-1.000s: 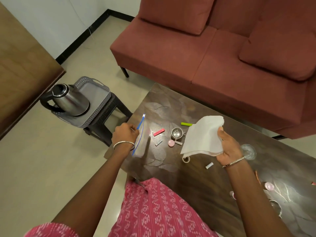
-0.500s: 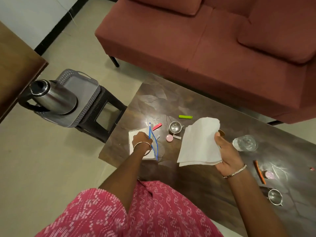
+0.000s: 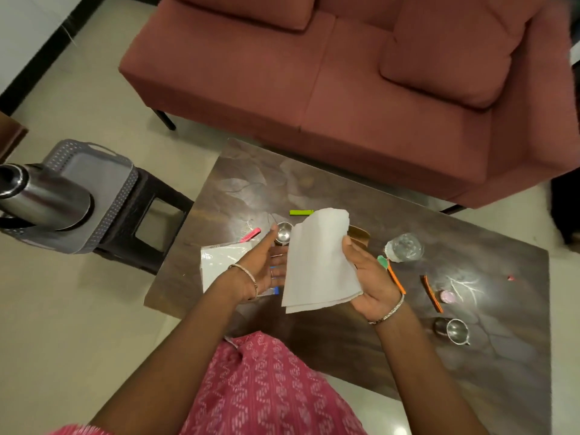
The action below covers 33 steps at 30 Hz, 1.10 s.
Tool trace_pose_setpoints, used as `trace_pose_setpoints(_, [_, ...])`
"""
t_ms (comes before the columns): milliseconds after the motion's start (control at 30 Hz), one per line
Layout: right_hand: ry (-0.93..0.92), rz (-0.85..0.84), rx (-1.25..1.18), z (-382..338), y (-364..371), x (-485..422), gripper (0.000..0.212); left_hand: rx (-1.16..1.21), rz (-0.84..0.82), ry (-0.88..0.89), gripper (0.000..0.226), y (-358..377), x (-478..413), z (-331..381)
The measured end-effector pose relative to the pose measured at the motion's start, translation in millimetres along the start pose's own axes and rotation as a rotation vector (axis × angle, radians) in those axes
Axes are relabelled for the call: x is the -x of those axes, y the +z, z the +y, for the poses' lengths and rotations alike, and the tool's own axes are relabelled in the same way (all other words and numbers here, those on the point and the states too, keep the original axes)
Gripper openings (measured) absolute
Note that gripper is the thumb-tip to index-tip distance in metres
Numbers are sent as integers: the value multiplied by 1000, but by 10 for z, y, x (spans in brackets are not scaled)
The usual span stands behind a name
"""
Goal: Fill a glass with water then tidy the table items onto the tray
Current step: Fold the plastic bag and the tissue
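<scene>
On the dark brown table (image 3: pixel 314 346), in front of a red sofa (image 3: pixel 345 89), the right hand (image 3: pixel 370 277) pinches a folded white napkin (image 3: pixel 317 262) between thumb and fingers. The glass (image 3: pixel 405 248) sits just right of that grip, with an orange pen (image 3: pixel 396 279) between them. The left hand (image 3: pixel 263 268) is spread flat, palm turned toward the napkin's left edge (fingertips are hidden behind it, so I can't tell if they touch). Well left of it, the grey tray (image 3: pixel 103 171) sits on a stool (image 3: pixel 157 221) with a steel kettle (image 3: pixel 44 199) on it. Half a second ago the left hand was pressed down on the plastic bag (image 3: pixel 222 265). Now it's lifted off, and the bag lies flat under the wrist.
</scene>
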State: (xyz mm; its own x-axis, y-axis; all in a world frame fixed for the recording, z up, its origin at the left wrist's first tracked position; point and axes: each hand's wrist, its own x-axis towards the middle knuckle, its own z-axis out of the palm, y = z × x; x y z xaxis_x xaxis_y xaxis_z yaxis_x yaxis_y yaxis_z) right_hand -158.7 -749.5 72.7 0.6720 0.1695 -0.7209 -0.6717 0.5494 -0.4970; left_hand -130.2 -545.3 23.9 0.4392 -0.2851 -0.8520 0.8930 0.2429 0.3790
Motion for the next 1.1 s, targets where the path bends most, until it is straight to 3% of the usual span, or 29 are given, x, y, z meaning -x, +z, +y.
trace_pose_setpoints(100, [3,-82,10,-51,67,94,46,143,-125,37,69,105,233,79])
trace_pose_setpoints(200, [-17,-124,-28,-97,109,183,48,144,-103,182,63,216,417,186])
trace_pose_setpoints(367, [-84,-213,-11,-129,125,314,50,11,54,440,15,383,681,331])
trace_pose_setpoints(433, [-148,-204,103,-137,134,377,49,11,54,517,9,446,793,347])
trace_pose_setpoints(600, [-288,-79,354,-192,230,554,43,36,134,685,15,609,1013,348])
trace_pose_setpoints(800, [-449,-46,411,-222,378,734,42,88,201,770,6,599,1241,371])
trace_pose_setpoints(1000, [-429,-8,281,-172,527,789,39,83,44,818,23,392,1400,414])
trace_pose_setpoints(1100, [-336,-41,206,-60,570,808,49,122,-58,808,27,245,1432,448])
